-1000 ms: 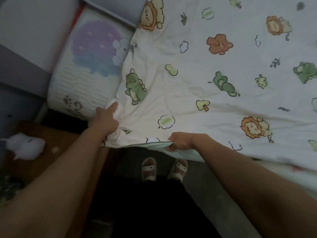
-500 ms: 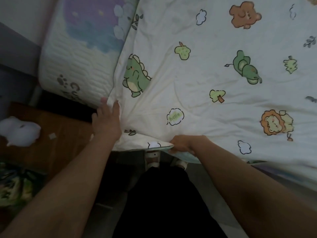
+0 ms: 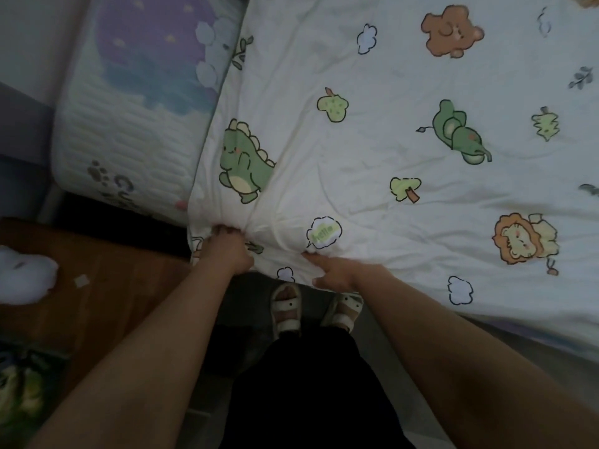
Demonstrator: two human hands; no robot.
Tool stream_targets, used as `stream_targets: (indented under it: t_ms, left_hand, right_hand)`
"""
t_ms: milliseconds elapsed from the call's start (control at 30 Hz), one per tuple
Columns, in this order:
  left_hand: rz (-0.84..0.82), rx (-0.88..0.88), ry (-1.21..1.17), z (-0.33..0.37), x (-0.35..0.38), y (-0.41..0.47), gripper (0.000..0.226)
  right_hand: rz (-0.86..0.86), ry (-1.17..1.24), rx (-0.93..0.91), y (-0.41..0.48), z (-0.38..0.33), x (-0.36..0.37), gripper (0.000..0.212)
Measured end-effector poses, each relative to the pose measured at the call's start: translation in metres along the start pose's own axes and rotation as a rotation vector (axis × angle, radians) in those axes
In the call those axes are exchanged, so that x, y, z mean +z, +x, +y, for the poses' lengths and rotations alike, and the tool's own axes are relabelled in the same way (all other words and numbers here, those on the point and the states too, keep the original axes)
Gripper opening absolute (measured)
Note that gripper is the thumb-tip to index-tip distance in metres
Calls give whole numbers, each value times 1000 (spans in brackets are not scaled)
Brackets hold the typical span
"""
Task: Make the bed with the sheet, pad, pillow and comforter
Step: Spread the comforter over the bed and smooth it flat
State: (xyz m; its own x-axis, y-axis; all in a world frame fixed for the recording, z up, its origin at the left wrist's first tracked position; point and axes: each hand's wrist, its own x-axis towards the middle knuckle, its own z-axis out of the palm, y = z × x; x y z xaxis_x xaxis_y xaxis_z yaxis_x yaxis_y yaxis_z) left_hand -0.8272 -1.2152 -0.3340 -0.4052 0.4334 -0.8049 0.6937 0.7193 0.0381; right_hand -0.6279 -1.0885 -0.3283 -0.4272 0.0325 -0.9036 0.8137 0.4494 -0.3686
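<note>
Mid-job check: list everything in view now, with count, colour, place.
comforter: one, white with cartoon animals, centre and right.
quilted pad: one, pale with purple and blue print, upper left, partly under the comforter.
wooden surface: one, brown, left.
fluffy thing: one, white, left edge, on the wooden surface.
patterned thing: one, green and yellow, bottom left corner.
sandals: two, white, bottom centre.
clothing: one, black, bottom centre.
left hand: one, grips the comforter's corner.
right hand: one, pinches the comforter's near edge.

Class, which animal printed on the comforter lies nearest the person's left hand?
The green dinosaur, just above the left hand gripping the comforter; the bear, elephant and lion sit farther right.
</note>
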Motion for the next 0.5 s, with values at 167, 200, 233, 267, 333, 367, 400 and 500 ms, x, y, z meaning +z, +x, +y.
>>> stream_targets:
  t_ms: [167,200,233,267,333,367,400,500]
  left_hand:
    - [-66,-111,-17,5,8,32,80]
    - [-63,-102,-52,8,5,33,63]
    - [-55,-85,-85,10,1,30,42]
    - [-62,-73,-107,12,-7,24,25]
    - [-57,-26,-106,13,-23,10,19]
    - [-13,-5,-97,11,-34,3,21]
    - [56,2,-99,9,-43,-6,22]
    - [423,-51,-216,1,-71,-24,18]
  right_hand:
    - [-3,-17,-8,4,4,-3,69]
    - [-10,-22,-17,1,6,-6,67]
    - [-21,-26,-30,-1,5,-7,65]
    - [-31,-29,-45,-6,4,-12,62]
    - [-46,-17,-55,-16,2,-20,55]
    - [-44,4,-59,-22,0,-27,52]
    - [-41,32,-63,-28,-1,-32,49]
    - [-6,178,-43,-39,-4,-46,44]
